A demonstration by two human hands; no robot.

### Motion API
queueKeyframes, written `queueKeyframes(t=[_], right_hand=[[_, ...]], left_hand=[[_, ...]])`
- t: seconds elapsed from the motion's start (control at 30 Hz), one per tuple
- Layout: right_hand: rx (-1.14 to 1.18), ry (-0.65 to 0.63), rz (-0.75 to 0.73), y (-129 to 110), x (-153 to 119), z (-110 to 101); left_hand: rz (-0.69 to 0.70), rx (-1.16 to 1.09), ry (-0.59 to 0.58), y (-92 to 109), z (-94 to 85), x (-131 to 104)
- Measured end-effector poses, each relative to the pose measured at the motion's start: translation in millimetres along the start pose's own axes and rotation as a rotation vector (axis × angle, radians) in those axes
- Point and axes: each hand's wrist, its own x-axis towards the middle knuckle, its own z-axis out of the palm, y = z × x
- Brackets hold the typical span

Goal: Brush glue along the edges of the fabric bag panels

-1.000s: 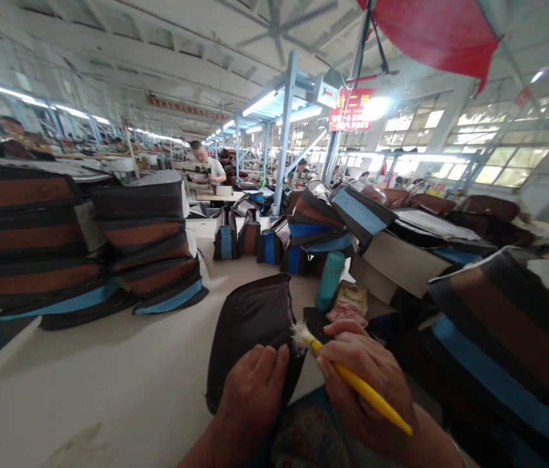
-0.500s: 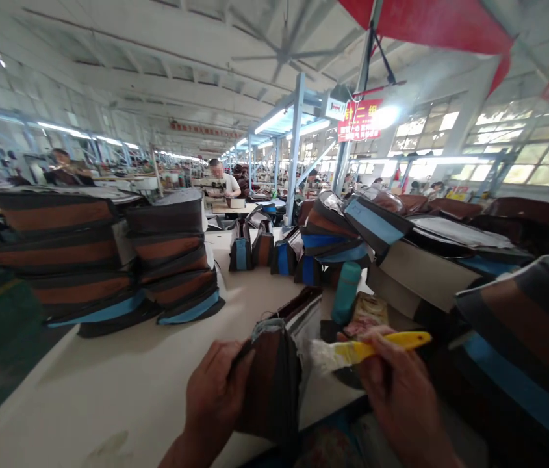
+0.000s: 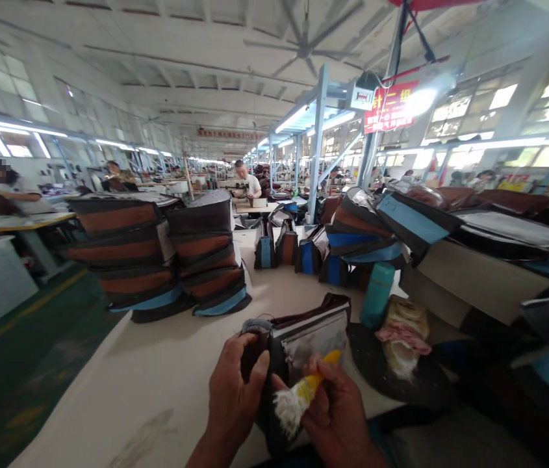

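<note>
Bag: upright, nr edge of bench
L hand: clasping bag's L end
R hand: pinching yellow brush, bristles L
Bottle: teal, far R

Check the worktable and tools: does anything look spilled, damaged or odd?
Two things. A dark smudge marks the pale tabletop to the left of the left hand; I can't tell if it's wet. Also, the brush in the right hand has splayed bristles clumped with white, so it looks caked.

Lamp glare over red sign; lower right dim; frame edges stretched.
</note>
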Motion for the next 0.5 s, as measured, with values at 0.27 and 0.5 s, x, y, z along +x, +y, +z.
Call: queueKeyframes(t=[0.27,0.5], right_hand=[[-0.166,0.023,-0.077,-14,-3,8],[-0.856,0.118,-0.671,-57,6,46]], left_hand=[[-0.077,-0.146,0.009,-2,7.4,1],[-0.233,-0.315,-0.062,12,6.7,6]])
